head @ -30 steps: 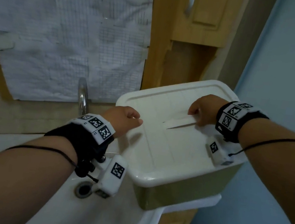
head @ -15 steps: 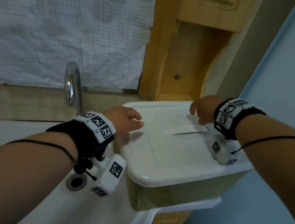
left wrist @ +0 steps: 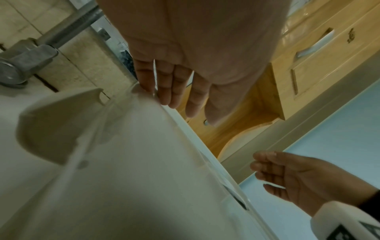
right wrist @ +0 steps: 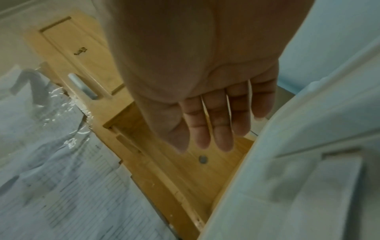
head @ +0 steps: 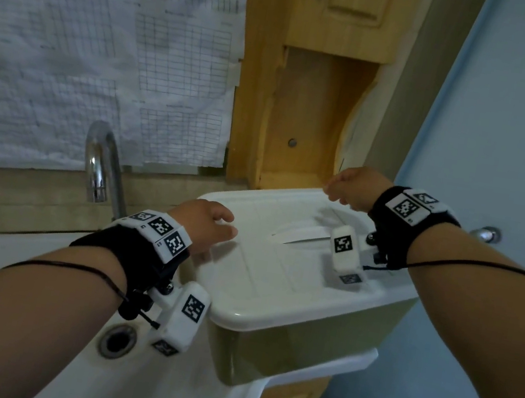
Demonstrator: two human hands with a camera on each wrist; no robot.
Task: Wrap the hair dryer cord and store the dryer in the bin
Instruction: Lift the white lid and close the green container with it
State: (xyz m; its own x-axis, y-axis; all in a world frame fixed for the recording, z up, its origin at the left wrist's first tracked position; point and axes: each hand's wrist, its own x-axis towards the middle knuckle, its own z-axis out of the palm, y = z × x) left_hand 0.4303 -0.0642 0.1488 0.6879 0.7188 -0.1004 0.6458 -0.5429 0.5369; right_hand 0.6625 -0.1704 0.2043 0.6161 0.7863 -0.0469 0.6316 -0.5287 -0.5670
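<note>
A pale green bin [head: 279, 358] with a shut white lid [head: 275, 281] rests on the right rim of the sink. My left hand [head: 211, 225] is at the lid's left edge, its fingers nearly straight and the fingertips [left wrist: 164, 97] touching the rim of the lid [left wrist: 133, 162]. My right hand [head: 349, 189] hovers above the lid's far right corner with relaxed fingers [right wrist: 216, 126] and holds nothing; the lid [right wrist: 308, 162] lies below it. No hair dryer or cord is in sight.
A chrome faucet [head: 100, 164] stands left of the bin over the white sink [head: 153, 389] with its drain [head: 117, 341]. A wooden cabinet [head: 305, 101] rises behind the bin. Gridded paper [head: 88, 48] covers the wall at left. A pale blue door [head: 502, 169] is at right.
My right hand has lifted off the lid's middle and moved to its far right corner. The left hand stays at the left edge. The head view has tilted upward.
</note>
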